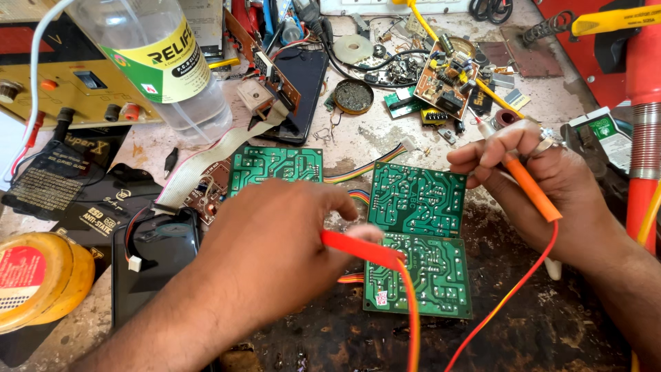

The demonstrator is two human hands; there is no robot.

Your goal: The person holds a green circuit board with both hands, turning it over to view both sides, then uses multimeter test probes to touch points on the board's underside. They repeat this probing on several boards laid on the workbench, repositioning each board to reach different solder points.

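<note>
A red probe (361, 249) is pinched in the left hand (275, 255), thumb and fingertips closed narrowly on its grip, so that the point can be steered like a pen. The hand is held knuckles up, forearm coming in from the lower left, the probe lying nearly flat over the lower green board (427, 279); its tip seems to sit at that board's left edge, though contact cannot be made out. An orange probe (527, 186) is gripped in the right hand (544, 182), fingers curled round it and the thumb on top, the tip (thin and red) raised clear above the upper green board (418, 200). The wrist is bent inward, the forearm entering from the right.

Both boards are laid solder side up, apparently so the joints can be reached from above. The red and orange leads (496, 310) are left trailing toward the near edge, away from the boards. A third green board (275, 165) is placed to the left, joined by a rainbow ribbon (368, 165). Farther out on the table (551, 324) are a clear bottle (162, 65), a yellow tin (38, 275) and a brown populated board (444, 79).
</note>
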